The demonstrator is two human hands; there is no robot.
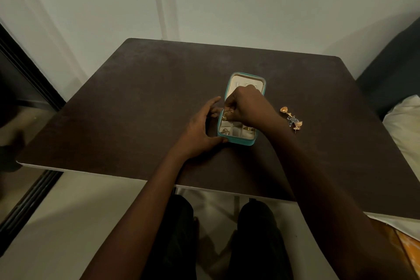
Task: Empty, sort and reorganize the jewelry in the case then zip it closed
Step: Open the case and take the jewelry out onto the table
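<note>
Left hand [200, 129] braces the open teal case [238, 118] — right-hand fingers [229, 109] pinch gold jewelry [226, 115].

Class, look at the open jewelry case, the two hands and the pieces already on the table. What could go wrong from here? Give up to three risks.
1. The right hand pinches a small gold piece above the case; it may slip and fall back in or onto the table.
2. The removed pieces lie in a loose heap near the right forearm, which might sweep or tangle them.
3. The left hand only touches the case's side, so it may shift.
</note>
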